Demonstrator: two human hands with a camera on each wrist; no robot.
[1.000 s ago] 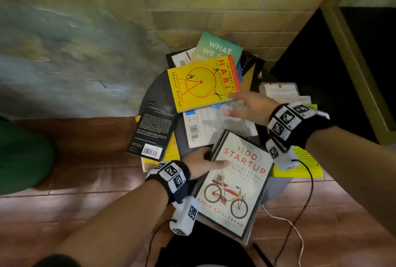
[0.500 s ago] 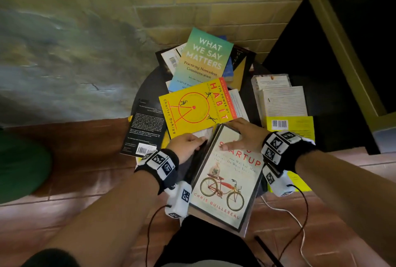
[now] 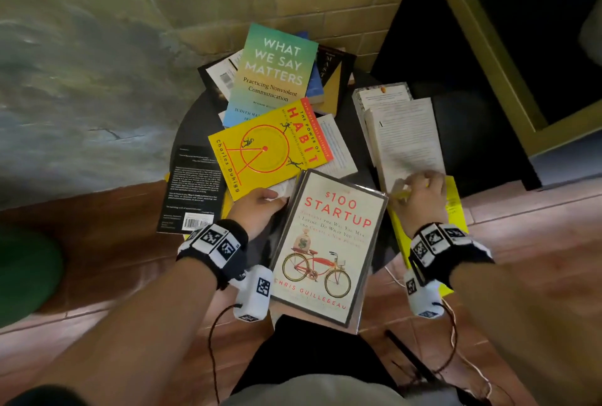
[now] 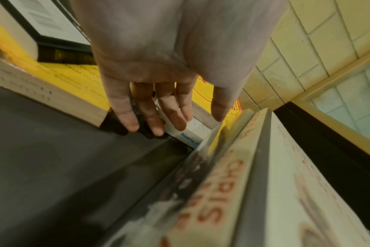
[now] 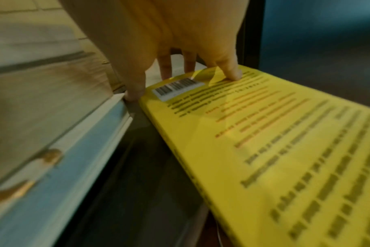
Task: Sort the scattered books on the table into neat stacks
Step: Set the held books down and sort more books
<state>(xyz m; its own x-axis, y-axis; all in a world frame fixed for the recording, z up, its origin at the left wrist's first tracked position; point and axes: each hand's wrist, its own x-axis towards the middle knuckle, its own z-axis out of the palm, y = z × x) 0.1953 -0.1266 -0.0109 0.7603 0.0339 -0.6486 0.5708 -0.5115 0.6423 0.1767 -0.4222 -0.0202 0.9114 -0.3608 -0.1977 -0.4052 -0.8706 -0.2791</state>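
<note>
Several books lie scattered on a small dark round table (image 3: 195, 125). Nearest me is the white "$100 Startup" book (image 3: 329, 242) (image 4: 285, 192). My left hand (image 3: 273, 198) (image 4: 175, 120) lies beside its left edge, straight fingers touching a white book (image 4: 188, 133) that is half under the yellow "Power of Habit" book (image 3: 267, 148). My right hand (image 3: 413, 187) (image 5: 180, 83) rests on the far end of a yellow book (image 3: 452, 210) (image 5: 275, 150) lying back cover up. Its fingertips (image 5: 230, 73) press on the cover and the thumb stands at the book's corner.
"What We Say Matters" (image 3: 273, 73) tops a loose pile at the back, by the tiled wall. A black book (image 3: 192, 187) overhangs the table's left edge. White books (image 3: 404, 135) lie stacked at right. Cables hang from both wrist cameras over the wooden floor (image 3: 97, 259).
My right hand has left the top of the "$100 Startup" book and moved right onto the yellow book. The left hand has stayed beside the Startup book's left edge.
</note>
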